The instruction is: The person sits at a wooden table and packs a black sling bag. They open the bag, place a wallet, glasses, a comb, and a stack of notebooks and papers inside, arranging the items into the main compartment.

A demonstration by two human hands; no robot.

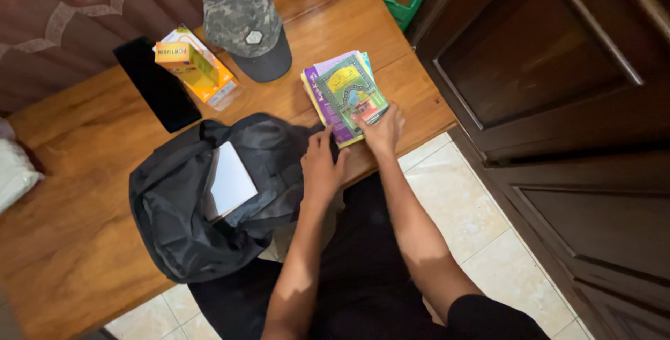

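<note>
Books [343, 93], near corner under right hand [383, 130]; lower covers hidden.

The white book [232, 182] sits half hidden inside the black backpack [181, 221]; the green crate [403, 6] is cut off at the top edge; the right hand [382, 129] covers the book stack's [342, 92] near corner.

On my wooden desk [84, 242] a camouflage cap [246, 29] lies near the far edge. Just left of it sit two stacked orange-and-yellow boxes [194, 66], with a flat black tablet [157, 85] beside them. A dark wooden door [558, 102] stands to my right.
</note>
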